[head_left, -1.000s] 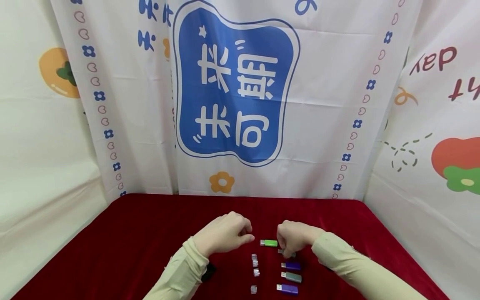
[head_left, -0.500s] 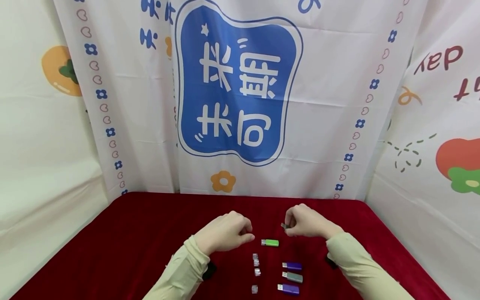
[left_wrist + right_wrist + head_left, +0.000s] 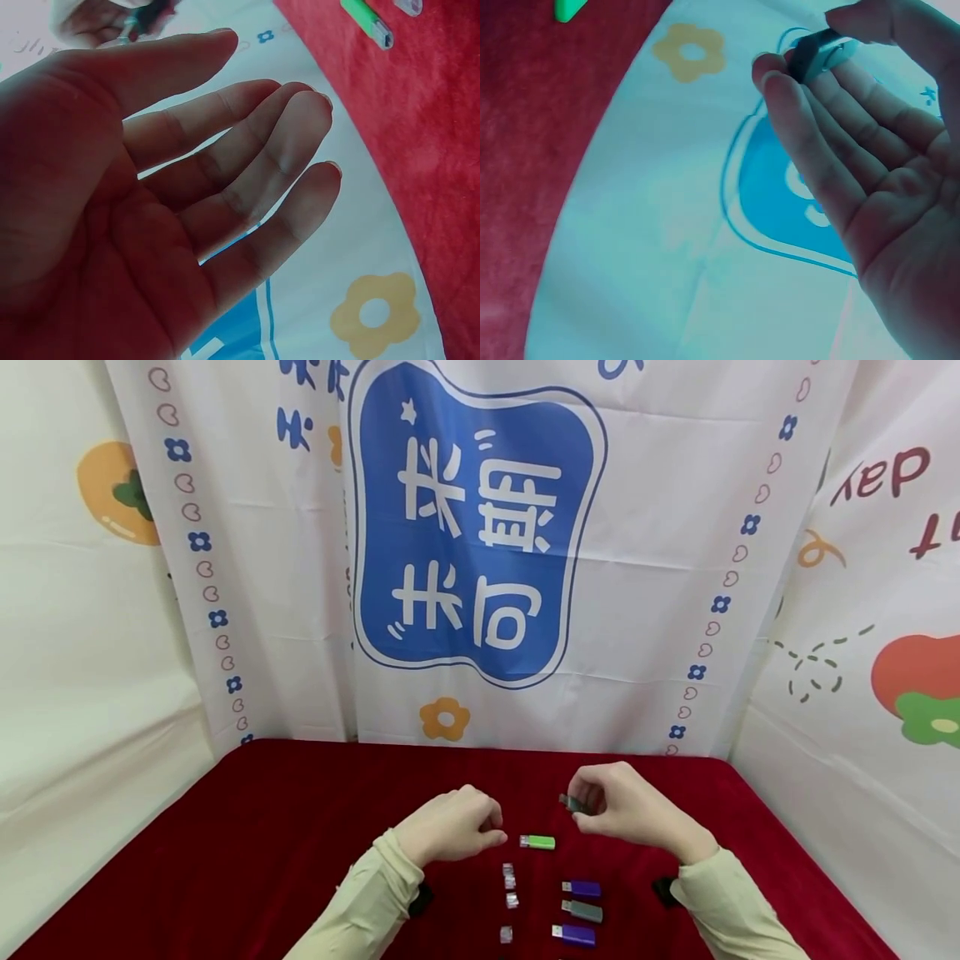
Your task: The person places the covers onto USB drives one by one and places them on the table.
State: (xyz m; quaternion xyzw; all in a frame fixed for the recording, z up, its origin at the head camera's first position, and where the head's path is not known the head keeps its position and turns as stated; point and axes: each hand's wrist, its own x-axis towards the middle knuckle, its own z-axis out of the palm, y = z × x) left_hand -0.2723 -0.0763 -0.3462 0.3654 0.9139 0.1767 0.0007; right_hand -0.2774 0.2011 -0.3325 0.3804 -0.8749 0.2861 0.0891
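Note:
My right hand (image 3: 633, 806) pinches a grey USB stick (image 3: 576, 805) between thumb and fingertips, raised above the red cloth. In the right wrist view this USB stick (image 3: 821, 54) shows a dark end at the fingertips. My left hand (image 3: 450, 825) holds nothing; its fingers are loosely bent with the thumb apart, and the palm (image 3: 112, 247) faces its wrist camera. Between the two hands lies a green USB stick (image 3: 540, 842) with a clear cap over its plug. Nearer the front lie a grey USB stick (image 3: 582, 911) and two purple ones (image 3: 574, 935), their metal plugs bare and pointing left.
Several small clear caps (image 3: 512, 900) lie in a loose column left of the uncapped sticks. A red velvet cloth (image 3: 315, 860) covers the table. White printed curtains (image 3: 645, 610) stand behind it and at both sides.
My right hand has picked the grey USB stick up from the row below the green one and carried it up and away. The left hand stays in place.

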